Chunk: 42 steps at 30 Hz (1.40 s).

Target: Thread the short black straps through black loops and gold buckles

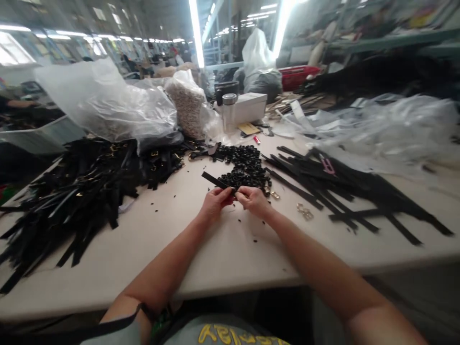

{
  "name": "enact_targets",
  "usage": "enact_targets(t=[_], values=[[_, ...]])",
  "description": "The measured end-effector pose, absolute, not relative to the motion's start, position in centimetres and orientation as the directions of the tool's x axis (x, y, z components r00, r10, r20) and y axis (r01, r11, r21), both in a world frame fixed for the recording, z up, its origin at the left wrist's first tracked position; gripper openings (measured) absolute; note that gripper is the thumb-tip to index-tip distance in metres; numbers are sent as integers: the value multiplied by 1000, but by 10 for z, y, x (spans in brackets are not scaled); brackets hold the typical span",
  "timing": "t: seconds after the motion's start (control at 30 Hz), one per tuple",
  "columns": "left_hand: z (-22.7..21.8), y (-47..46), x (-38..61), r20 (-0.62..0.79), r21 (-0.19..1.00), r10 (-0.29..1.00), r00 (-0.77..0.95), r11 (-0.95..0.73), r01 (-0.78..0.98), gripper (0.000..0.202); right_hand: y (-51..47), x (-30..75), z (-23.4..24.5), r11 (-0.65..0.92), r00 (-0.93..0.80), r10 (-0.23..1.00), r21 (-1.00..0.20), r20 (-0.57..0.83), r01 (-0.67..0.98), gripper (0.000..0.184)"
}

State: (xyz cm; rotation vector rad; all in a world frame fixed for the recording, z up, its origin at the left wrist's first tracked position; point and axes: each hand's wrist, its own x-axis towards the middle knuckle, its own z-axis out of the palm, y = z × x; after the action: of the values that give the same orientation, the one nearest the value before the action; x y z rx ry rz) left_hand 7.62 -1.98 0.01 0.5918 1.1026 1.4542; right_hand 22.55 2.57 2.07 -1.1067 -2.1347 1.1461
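Black straps are heaped in a pile (79, 196) well to the left of the fingers, with a clear plastic bag (118, 103) beyond it. In the left hand (216, 202) a single black strap (212, 178) is gripped between thumb and curled fingers. The strap's long axis is slanted: its free end is pointed away and leftward past the left fingertips, and its other end is brought to where both hands' fingertips nearly meet. The free end is thus nearer the left hand. The left forearm is angled forward and inward. Just beyond the fingertips, small black loops (247, 165) are heaped. By the right hand (253, 201), whose forearm is slanted inward and whose back is turned up, the fingertips are pinched together at the strap's inner end; exactly what is pinched cannot be told. Right of these fingers, gold buckles (304, 212) are scattered, and farther right, black strips (345, 191) are spread.
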Motion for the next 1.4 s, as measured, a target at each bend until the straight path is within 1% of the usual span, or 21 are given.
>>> enact_targets(t=[0.1,0.17,0.27,0.47,0.6,0.67,0.77,0.87,0.93,1.03,1.13,1.23,1.33,1.4], values=[[2,-18,74,-286,807,940,-184,133,-575,33,26,225,20,264,-589,808,-882,-20,391,26],[3,-17,74,-318,774,934,-165,155,-614,28,26,225,18,239,-586,810,-903,-16,355,27],[4,-17,74,-347,758,925,-158,177,-628,22,26,225,15,233,-566,824,-916,7,328,26],[1,-17,75,-342,797,925,-169,190,-574,23,27,226,13,337,-539,835,-878,112,339,25],[2,-18,77,-333,822,919,-212,173,-543,22,27,227,12,337,-584,807,-881,88,332,35],[5,-18,73,-338,810,910,-241,151,-567,18,29,228,11,358,-587,804,-863,90,358,37],[11,-16,59,-372,749,872,-317,81,-657,12,35,231,8,448,-498,842,-784,207,431,34],[18,-14,34,-413,680,812,-413,-27,-733,12,41,235,5,502,-437,846,-729,305,464,36],[22,-15,12,-411,663,771,-487,-114,-740,14,45,238,3,522,-446,837,-710,317,474,37],[30,-21,-30,-384,662,685,-619,-263,-702,14,50,240,-3,520,-441,839,-707,319,478,37],[43,-40,-80,-351,681,560,-751,-397,-615,15,59,242,-10,517,-419,846,-701,330,491,34],[62,-68,-129,-310,716,412,-856,-491,-496,17,65,243,-14,544,-421,833,-671,360,503,32],[81,-93,-174,-263,762,256,-930,-536,-363,23,67,246,-16,564,-428,820,-657,379,500,30],[92,-105,-198,-230,802,173,-958,-523,-287,24,70,246,-16,572,-423,817,-649,392,501,28]])
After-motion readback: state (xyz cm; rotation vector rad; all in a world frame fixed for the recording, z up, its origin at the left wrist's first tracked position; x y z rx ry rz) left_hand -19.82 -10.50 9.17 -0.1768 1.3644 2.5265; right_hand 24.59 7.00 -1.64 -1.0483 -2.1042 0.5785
